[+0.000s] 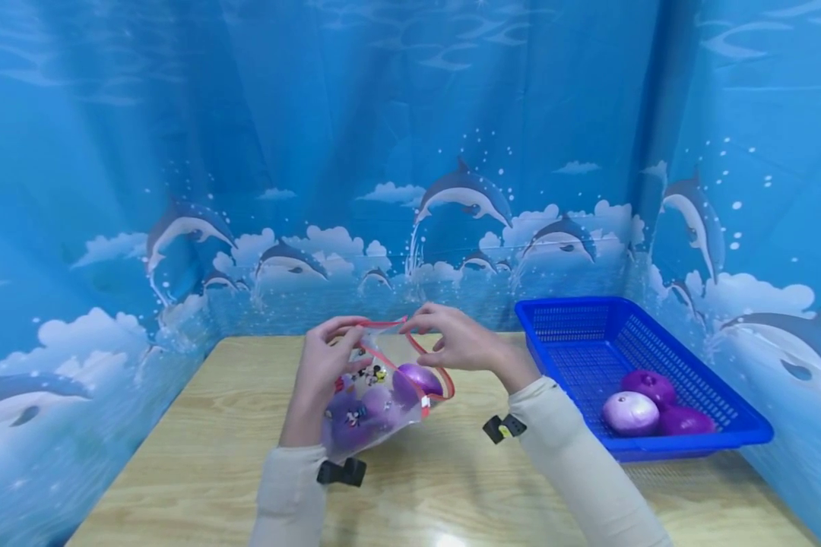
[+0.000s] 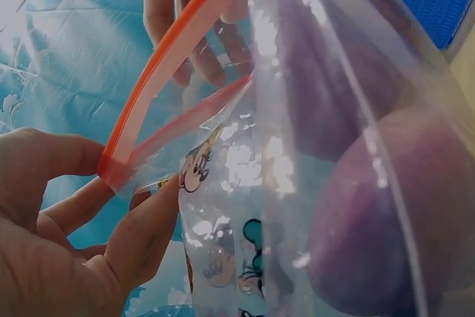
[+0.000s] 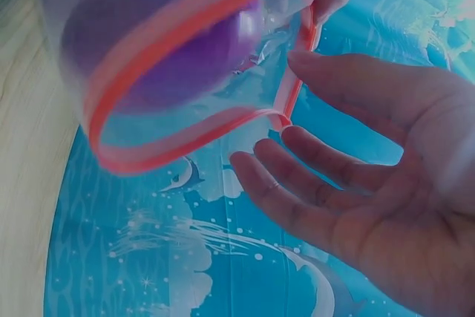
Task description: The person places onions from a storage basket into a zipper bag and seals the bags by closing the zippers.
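Note:
A clear zip bag [image 1: 400, 422] with a red-orange zip edge and cartoon mouse prints is held over the table, its mouth spread apart. Several shiny purple onions [image 2: 393, 213] show through the plastic. At one end of the zip edge, my left hand [image 2: 89, 220] pinches the bag between thumb and finger. My right hand [image 3: 371, 161] has its fingers loosely extended, with thumb and index fingertips right at the zip edge [image 3: 200, 135]. One purple onion [image 1: 420, 377] lies just inside the mouth. A red-and-white slider [image 1: 425, 405] sits at the near end of the zip.
To the right stands a blue plastic basket [image 1: 568, 334] with slotted walls. Three more purple onions [image 1: 631, 413], one paler, lie in its near part. The pale wood table [image 1: 232, 425] is backed by a blue dolphin-print curtain [image 1: 356, 137] behind and at the sides.

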`<control>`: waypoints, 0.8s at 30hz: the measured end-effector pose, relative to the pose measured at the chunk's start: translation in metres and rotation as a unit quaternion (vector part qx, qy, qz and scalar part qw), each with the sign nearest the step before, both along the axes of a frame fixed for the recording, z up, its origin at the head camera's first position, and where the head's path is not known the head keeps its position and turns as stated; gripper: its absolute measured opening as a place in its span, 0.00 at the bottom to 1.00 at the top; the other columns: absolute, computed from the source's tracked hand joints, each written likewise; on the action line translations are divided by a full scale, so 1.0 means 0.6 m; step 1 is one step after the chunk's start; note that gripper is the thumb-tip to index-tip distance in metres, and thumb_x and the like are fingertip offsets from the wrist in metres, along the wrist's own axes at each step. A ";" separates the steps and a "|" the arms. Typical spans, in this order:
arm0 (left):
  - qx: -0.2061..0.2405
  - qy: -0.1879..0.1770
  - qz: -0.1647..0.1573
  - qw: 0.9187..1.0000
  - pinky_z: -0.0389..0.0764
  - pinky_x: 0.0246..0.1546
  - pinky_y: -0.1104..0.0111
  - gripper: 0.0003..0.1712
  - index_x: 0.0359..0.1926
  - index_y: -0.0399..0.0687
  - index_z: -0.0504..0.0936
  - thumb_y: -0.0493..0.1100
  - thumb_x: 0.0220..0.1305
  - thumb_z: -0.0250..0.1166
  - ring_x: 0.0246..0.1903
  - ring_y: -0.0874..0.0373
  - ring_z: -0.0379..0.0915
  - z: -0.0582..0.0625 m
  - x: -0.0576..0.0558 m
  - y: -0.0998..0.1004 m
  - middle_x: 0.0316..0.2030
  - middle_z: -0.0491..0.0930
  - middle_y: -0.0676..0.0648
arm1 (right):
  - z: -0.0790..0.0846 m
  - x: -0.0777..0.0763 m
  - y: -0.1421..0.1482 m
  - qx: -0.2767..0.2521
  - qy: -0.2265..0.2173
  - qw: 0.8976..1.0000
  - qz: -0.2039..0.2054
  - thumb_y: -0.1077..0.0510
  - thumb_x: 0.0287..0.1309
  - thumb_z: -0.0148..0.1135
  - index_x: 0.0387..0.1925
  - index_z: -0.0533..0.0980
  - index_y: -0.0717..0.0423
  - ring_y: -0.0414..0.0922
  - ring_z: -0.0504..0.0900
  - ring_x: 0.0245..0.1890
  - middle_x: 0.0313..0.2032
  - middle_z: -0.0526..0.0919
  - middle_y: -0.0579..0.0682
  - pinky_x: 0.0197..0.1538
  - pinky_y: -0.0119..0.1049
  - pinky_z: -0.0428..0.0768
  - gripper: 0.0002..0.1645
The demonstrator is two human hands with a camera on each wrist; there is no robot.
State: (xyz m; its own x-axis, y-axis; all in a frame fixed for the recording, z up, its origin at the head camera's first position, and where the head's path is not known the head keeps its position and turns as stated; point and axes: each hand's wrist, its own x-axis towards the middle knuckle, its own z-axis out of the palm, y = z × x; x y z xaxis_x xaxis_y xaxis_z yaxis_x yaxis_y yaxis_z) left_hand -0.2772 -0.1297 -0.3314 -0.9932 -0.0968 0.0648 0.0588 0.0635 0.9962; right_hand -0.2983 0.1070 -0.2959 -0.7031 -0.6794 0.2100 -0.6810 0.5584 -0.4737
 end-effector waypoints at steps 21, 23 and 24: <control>0.007 0.016 0.003 1.000 0.93 0.42 0.61 0.16 0.58 0.43 0.83 0.43 0.76 0.59 0.50 0.45 0.80 -0.002 0.001 0.000 0.55 0.76 0.38 | -0.001 -0.001 0.014 0.063 -0.081 0.994 0.042 0.63 0.66 0.66 0.41 0.85 0.54 0.37 0.88 0.37 0.40 0.91 0.50 0.42 0.28 0.90 0.05; 0.005 0.019 0.002 1.000 0.93 0.42 0.62 0.16 0.58 0.44 0.84 0.43 0.77 0.59 0.49 0.47 0.80 -0.002 0.001 -0.001 0.54 0.76 0.38 | -0.001 -0.001 0.012 0.057 -0.085 0.994 0.050 0.65 0.66 0.64 0.43 0.85 0.55 0.39 0.89 0.40 0.43 0.91 0.52 0.45 0.29 0.90 0.08; 0.004 0.019 0.003 1.000 0.93 0.42 0.62 0.16 0.58 0.44 0.84 0.43 0.77 0.59 0.48 0.48 0.80 -0.003 0.001 -0.001 0.54 0.76 0.38 | -0.002 -0.001 0.011 0.052 -0.084 0.993 0.057 0.66 0.66 0.63 0.45 0.85 0.55 0.41 0.89 0.42 0.44 0.90 0.52 0.46 0.29 0.90 0.10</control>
